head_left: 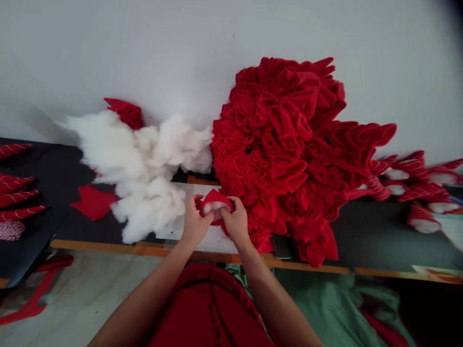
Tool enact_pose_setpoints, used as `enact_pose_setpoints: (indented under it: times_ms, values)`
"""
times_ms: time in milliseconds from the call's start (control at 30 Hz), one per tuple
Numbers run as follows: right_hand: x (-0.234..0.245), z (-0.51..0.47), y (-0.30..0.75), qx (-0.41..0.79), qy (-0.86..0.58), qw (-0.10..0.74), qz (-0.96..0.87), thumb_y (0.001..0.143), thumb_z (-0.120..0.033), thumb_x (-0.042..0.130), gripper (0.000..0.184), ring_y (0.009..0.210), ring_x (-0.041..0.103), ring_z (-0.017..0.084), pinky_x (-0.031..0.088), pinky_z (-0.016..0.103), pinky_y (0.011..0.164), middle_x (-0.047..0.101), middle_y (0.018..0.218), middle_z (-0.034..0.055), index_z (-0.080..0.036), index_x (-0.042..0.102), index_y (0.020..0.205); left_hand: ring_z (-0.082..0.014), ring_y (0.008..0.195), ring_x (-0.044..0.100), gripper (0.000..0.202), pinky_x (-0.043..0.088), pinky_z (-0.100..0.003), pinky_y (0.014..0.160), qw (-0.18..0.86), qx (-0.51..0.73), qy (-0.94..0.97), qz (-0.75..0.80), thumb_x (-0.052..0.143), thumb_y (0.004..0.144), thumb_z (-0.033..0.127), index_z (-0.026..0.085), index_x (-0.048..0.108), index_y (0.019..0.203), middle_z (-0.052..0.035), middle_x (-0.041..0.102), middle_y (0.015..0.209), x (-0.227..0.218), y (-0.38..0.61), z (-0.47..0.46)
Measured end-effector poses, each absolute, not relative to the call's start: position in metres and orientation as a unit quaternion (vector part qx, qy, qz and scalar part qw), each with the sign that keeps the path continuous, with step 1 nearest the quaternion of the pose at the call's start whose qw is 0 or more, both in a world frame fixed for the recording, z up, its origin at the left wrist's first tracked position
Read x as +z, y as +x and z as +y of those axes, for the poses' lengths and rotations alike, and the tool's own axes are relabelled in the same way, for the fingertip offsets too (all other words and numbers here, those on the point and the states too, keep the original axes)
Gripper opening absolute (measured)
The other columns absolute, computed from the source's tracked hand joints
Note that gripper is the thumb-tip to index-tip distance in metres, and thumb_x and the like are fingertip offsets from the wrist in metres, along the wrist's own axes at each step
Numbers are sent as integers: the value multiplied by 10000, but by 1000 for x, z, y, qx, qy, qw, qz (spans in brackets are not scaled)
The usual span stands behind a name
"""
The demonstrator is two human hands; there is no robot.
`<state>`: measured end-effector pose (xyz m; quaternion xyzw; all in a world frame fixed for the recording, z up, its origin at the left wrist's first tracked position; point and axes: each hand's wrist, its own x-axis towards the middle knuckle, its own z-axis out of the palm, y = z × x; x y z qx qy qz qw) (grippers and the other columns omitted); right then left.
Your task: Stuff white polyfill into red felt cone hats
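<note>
Between my two hands is a small red fabric hat (pixel 215 195) with white stuffing (pixel 216 207) showing in its opening, which faces me. My left hand (pixel 196 220) grips its left rim, the thumb pressed at the stuffing. On the right rim my right hand (pixel 236 220) has its fingers curled round the cloth, the thumb pushed into the opening. Both hands are over a white sheet (pixel 177 228) near the table's front edge. Left of them lies a heap of loose white fibre stuffing (pixel 150 202); close on the right rises a large pile of red fabric pieces (pixel 275 144).
A flat red piece (pixel 94 202) lies left of the stuffing, and another red piece (pixel 126 113) leans behind it. Striped red cones (pixel 16 198) lie at far left. Several stuffed striped hats (pixel 410 176) lie at far right. A grey wall (pixel 162 53) stands behind the black table (pixel 365 236).
</note>
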<state>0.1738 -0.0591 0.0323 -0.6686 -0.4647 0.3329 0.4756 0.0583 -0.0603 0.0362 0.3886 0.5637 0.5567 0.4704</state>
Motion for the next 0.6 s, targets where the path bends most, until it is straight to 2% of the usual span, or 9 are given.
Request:
enact_pose_setpoints:
  times_ms: [167,233,400,500,600]
  values:
    - [26,-59,175,347,-673,465,-459,570,-238,477,341,744,571,204,459,338,736,625,831,49,-170,551,895,-168,820,498,424,414,-330,797,369,506,486,610,514,525,-39,190,522,881,-11,508,870,25,55,-55]
    - [24,-59,177,352,-675,464,-453,577,-248,480,336,743,571,204,459,342,738,619,834,49,-171,545,898,-169,822,509,411,431,-328,771,405,487,486,602,553,560,6,187,507,926,-26,516,907,27,53,-55]
    - [32,-64,181,380,-651,475,-454,594,-251,537,360,838,580,210,452,347,810,620,917,58,-174,542,945,-183,920,541,398,462,-301,756,549,473,464,510,664,655,263,197,508,1016,-56,560,1014,42,44,-61]
    - [37,-69,185,465,-580,487,-459,637,-323,599,406,910,582,203,459,323,818,624,1005,55,-192,545,1018,-167,828,559,276,456,-272,685,553,473,449,520,636,676,281,179,553,918,-39,600,892,44,38,-59]
    - [36,-71,185,520,-545,495,-434,681,-399,602,354,858,594,187,472,307,770,644,940,37,-200,571,972,-147,718,548,170,438,-264,651,518,476,466,537,616,658,235,178,567,810,-8,599,760,39,38,-56]
